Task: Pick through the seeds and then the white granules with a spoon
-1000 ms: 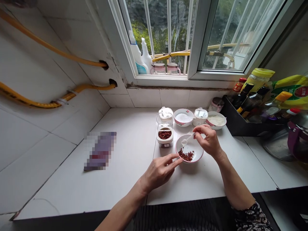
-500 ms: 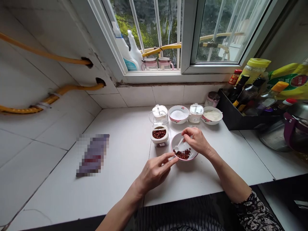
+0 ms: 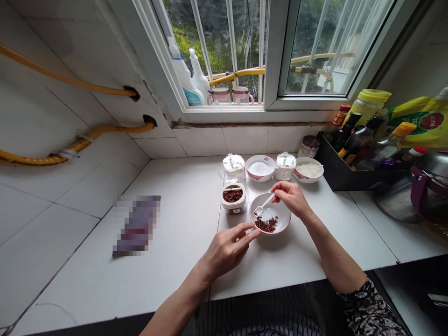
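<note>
Between the thumb and fingers of my right hand (image 3: 292,199) is the handle of a small white spoon (image 3: 267,201). Its scoop, with a few dark bits in it, is inside a white bowl with a pink rim (image 3: 280,210). Reddish-brown peppercorns (image 3: 266,225) lie in the bowl's near part. My left hand (image 3: 226,247) has its fingertips on the bowl's near-left rim; its thumb is mostly hidden. Just left of the bowl stands a clear jar with a white collar (image 3: 234,205), full of the same peppercorns, its lid flipped up.
Behind stand a flowered bowl of white grains (image 3: 259,173), a lidded seasoning jar (image 3: 285,164) and another flowered bowl (image 3: 309,174) with pale powder. A black box of bottles (image 3: 336,163) and a metal pot (image 3: 397,200) are at right. A blurred purple packet (image 3: 138,226) lies at left.
My right hand has moved slightly right and up, drawing the spoon back from the peppercorns, so more of the spoon shows. My left hand stays at the bowl's rim.
</note>
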The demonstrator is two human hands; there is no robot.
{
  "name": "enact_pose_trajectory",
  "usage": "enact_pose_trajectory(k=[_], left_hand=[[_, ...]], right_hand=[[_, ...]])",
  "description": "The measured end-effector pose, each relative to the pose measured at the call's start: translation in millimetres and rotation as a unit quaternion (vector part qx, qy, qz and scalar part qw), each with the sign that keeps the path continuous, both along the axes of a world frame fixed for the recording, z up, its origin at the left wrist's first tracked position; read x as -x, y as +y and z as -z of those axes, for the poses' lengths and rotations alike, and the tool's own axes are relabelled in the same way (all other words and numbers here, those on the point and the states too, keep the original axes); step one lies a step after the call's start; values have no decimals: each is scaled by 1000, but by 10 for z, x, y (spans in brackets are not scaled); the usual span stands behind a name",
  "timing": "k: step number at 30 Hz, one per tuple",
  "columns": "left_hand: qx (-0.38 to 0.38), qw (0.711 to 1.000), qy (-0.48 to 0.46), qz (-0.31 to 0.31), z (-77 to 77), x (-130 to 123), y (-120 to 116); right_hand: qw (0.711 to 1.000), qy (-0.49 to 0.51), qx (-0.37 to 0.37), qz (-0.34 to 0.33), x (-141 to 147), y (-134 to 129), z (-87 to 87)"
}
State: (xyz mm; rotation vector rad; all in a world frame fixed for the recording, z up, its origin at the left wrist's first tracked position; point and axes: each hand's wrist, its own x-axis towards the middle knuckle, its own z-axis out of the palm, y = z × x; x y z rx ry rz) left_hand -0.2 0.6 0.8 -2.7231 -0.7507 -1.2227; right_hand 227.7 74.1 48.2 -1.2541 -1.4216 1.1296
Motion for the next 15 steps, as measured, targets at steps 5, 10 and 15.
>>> enact_pose_trajectory(k=[5, 10, 15], left_hand=[[-2, 1000, 5, -3, -5, 5, -2], [-4, 1000, 5, -5, 6, -1, 1], [-3, 1000, 5, -8, 13, -3, 4]], right_hand=[[999, 35, 21, 6, -11, 29, 9], [999, 44, 25, 4, -10, 34, 17], [998, 60, 11, 10, -3, 42, 27]])
